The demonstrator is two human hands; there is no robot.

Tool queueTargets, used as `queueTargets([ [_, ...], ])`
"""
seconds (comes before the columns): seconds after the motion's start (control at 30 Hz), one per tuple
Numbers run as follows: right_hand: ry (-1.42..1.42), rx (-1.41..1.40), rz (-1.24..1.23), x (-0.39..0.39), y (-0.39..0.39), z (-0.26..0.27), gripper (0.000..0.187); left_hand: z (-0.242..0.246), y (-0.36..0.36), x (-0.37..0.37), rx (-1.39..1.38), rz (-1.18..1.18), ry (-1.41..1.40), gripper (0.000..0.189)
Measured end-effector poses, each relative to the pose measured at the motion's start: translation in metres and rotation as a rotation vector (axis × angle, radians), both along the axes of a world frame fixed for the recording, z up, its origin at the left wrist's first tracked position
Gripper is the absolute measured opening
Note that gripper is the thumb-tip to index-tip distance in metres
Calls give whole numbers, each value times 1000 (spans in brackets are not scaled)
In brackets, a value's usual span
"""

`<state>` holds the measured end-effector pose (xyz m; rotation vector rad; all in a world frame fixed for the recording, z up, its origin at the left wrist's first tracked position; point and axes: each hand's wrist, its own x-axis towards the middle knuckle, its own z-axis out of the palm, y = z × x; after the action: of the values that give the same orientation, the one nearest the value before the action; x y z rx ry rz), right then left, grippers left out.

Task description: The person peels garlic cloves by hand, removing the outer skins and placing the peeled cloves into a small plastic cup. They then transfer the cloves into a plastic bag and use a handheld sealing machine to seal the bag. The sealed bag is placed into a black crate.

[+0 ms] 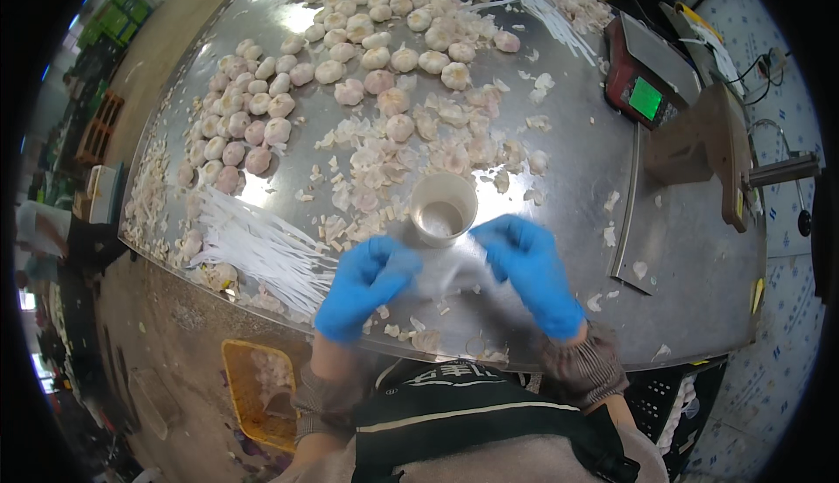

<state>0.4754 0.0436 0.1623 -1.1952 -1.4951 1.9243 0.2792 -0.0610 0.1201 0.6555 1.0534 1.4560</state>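
My left hand (368,289), in a blue glove, is over the near part of the table with its fingers curled and blurred. My right hand (529,274), gloved the same way, has bent fingers just right of a white plastic cup (444,211). The cup's mouth faces up, and no garlic shows inside it. A pale blur lies between my hands; I cannot tell whether it is thin netting or glare on the steel. Left of my left hand is a bundle of white strips (262,247). Loose garlic skins (373,168) are scattered beyond the cup.
Many garlic bulbs (242,109) cover the steel table (564,135)'s far and left parts. To the right stand a red digital scale (645,83) and a brown metal device (688,148) with a projecting bar. A yellow crate (259,394) sits on the floor; a person (52,234) is far left.
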Motion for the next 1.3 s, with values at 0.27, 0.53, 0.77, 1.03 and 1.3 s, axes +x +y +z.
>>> queueTargets([
  [0.27,51,334,-416,-46,41,-148,18,-115,79,11,-113,473,252,20],
  [0.53,21,682,175,5,42,-75,94,-49,36,-19,174,-58,722,73],
  [0.77,91,322,-92,-45,7,-144,98,-124,72,20,158,84,734,86],
  [1.03,39,191,295,-5,124,-65,36,-54,68,-107,14,-158,1047,44],
  [1.3,-128,768,111,-209,274,-114,29,-100,216,-216,92,230,1372,34],
])
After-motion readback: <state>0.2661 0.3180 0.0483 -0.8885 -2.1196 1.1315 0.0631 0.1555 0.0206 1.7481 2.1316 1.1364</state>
